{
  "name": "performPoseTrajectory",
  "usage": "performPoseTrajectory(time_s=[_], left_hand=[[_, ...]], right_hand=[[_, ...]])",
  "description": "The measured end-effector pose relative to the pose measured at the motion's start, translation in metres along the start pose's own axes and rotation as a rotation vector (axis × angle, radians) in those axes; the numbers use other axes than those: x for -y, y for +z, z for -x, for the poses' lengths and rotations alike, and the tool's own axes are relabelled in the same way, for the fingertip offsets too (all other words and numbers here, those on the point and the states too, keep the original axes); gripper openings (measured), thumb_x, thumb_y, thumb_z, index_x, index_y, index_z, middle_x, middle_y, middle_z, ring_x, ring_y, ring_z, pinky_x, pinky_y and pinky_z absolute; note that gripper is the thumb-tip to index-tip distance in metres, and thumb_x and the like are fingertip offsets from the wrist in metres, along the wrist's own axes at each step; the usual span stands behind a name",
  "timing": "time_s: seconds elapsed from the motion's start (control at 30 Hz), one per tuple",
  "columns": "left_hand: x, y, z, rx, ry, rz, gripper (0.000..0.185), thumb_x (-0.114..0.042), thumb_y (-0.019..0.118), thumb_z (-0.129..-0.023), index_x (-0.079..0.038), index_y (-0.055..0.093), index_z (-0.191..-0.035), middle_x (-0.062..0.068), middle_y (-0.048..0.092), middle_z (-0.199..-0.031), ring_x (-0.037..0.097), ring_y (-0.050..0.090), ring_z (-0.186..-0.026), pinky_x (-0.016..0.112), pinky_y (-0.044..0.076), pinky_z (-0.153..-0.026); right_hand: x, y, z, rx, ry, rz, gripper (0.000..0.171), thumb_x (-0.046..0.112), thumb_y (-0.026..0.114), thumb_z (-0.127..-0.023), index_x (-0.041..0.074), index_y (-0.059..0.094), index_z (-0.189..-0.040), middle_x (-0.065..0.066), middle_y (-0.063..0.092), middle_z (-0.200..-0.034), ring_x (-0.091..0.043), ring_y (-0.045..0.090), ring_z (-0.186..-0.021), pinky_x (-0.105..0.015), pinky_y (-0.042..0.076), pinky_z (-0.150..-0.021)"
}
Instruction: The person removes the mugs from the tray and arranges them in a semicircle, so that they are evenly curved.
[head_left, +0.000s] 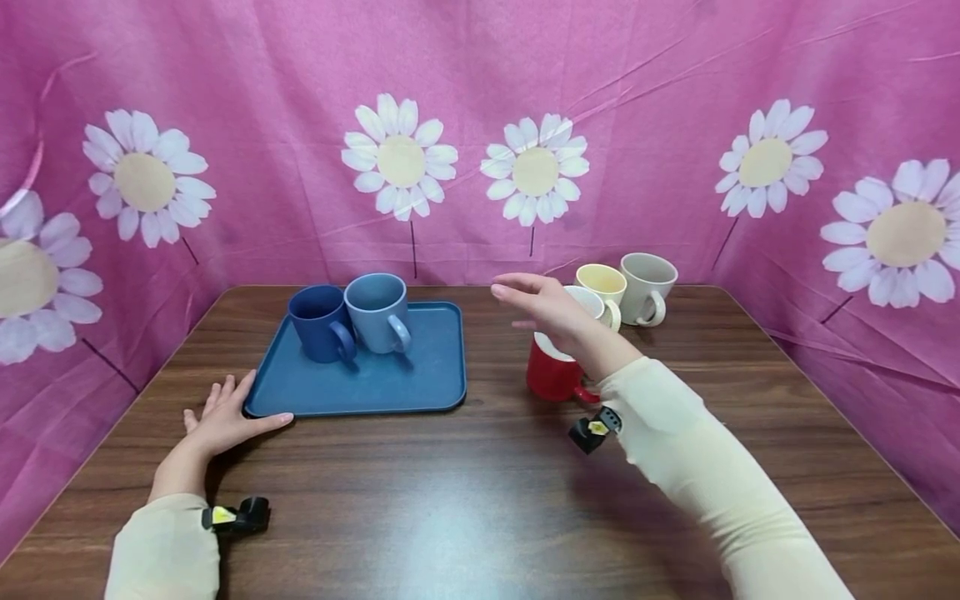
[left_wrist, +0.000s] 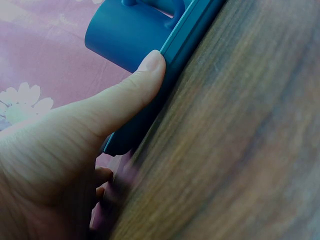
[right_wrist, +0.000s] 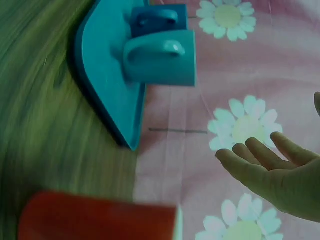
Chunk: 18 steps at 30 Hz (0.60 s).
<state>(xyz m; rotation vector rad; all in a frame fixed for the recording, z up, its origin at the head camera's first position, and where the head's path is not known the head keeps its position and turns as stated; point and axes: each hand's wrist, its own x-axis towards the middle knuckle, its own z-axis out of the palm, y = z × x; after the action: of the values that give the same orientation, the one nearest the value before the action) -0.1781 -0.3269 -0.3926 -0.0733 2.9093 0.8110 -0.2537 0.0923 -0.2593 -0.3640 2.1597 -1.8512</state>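
Note:
A blue tray [head_left: 431, 379] lies on the left part of the table with a dark blue mug [head_left: 315, 329] and a lighter grey-blue mug [head_left: 375, 317] standing side by side on it. At the tray's near left corner is my left hand [head_left: 225, 423], its thumb laid along the front edge and its fingers spread by the left side. In the left wrist view the thumb [left_wrist: 145, 75] touches the tray's rim. My right hand [head_left: 551, 310], fingers extended and holding nothing, is raised in the air over the red mug [head_left: 549, 377], partly covering it in the head view.
Behind the red mug, a white mug [head_left: 591, 302], a pale yellow mug [head_left: 602, 279] and a light grey mug [head_left: 641, 292] stand close together at the back right. A pink curtain [head_left: 465, 242] with daisies hangs around the wooden table [head_left: 360, 500].

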Motion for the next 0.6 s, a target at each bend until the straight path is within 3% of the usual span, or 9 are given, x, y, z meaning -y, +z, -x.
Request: performPoseTrajectory(time_s=[0.3,0.6], left_hand=[[0.000,0.001,0.000,0.005,0.006,-0.013,0.102,-0.056,0.057,-0.072,-0.001,0.000,-0.137,0.037,-0.005,-0.132,0.048,-0.014,-0.119,0.071,-0.010,-0.076],[0.000,0.000,0.000,0.008,-0.006,-0.016,0.102,-0.056,0.057,-0.072,-0.001,0.001,-0.137,0.037,-0.004,-0.132,0.047,-0.014,-0.119,0.070,-0.011,-0.077]], right_hand=[[-0.015,0.042,-0.027,0.032,0.073,0.004,0.040,0.024,0.056,-0.085,0.004,0.050,-0.119,-0.011,0.052,-0.116,-0.024,0.048,-0.106,-0.042,0.041,-0.082],[-0.034,0.078,-0.044,0.022,0.159,-0.160,0.035,0.022,0.055,-0.085,0.004,0.052,-0.115,-0.011,0.053,-0.115,-0.024,0.048,-0.106,-0.044,0.039,-0.084]])
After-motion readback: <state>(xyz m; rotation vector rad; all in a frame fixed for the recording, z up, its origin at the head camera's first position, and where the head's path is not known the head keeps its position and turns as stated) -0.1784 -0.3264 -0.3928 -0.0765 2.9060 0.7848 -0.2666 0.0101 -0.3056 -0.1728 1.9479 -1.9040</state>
